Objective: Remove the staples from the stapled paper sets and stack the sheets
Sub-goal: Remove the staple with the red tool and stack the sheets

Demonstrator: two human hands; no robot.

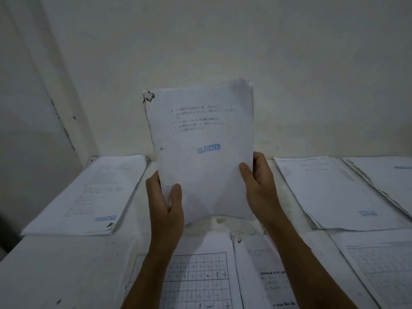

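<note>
I hold a set of white sheets upright above the table, its front page carrying a few printed lines and a blue "REJECTED" stamp. My left hand grips its lower left edge, thumb on the front. My right hand grips the lower right edge the same way. The top left corner of the set is torn and dark-marked; whether a staple sits there I cannot tell. A stack of sheets with a blue stamp lies flat at the left.
More paper piles lie at the right, with another at the far right. Gridded sheets and a printed page lie near me, and another gridded sheet at the right. A pale wall stands close behind the white table.
</note>
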